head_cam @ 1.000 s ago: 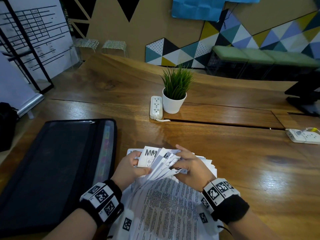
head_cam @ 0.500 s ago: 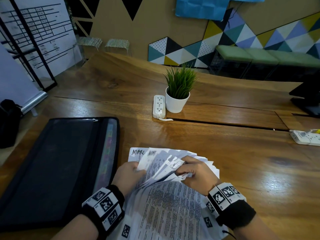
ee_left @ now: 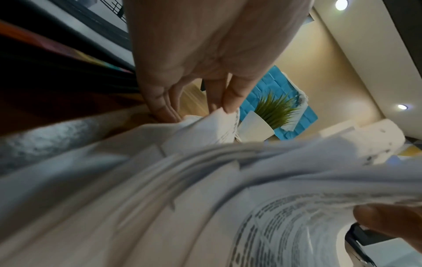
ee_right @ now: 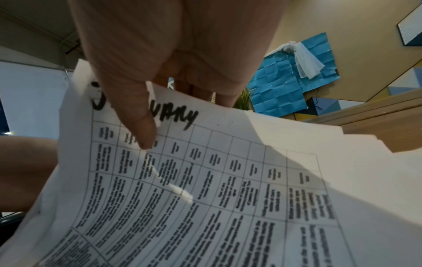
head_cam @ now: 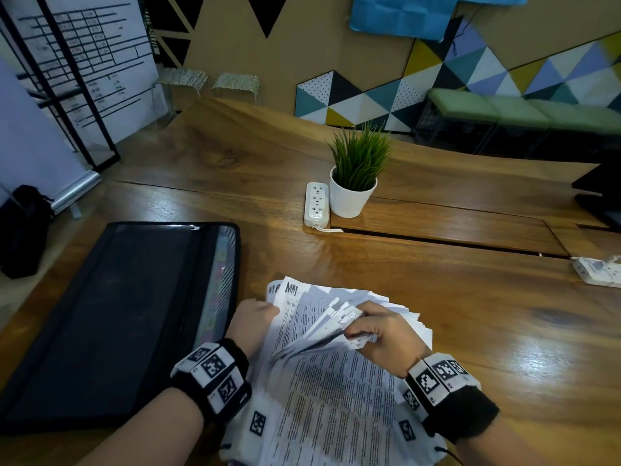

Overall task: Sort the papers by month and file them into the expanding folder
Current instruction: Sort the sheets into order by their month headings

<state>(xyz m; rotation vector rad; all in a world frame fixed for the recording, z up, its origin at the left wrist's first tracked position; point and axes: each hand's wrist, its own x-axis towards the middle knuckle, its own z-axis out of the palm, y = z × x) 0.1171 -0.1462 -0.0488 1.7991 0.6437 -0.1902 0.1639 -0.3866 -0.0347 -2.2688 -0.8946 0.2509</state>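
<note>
Both forearms enter from the bottom of the head view, each wrist wrapped in a black band carrying white marker blocks. The left hand sits left of centre in the lower frame, knuckles up, its fingertips curled onto the corner of a sheet. The right hand lies just right of it, fingers bent and pinching a fan of raised sheet edges; in the right wrist view its thumb presses a page from above.
</note>
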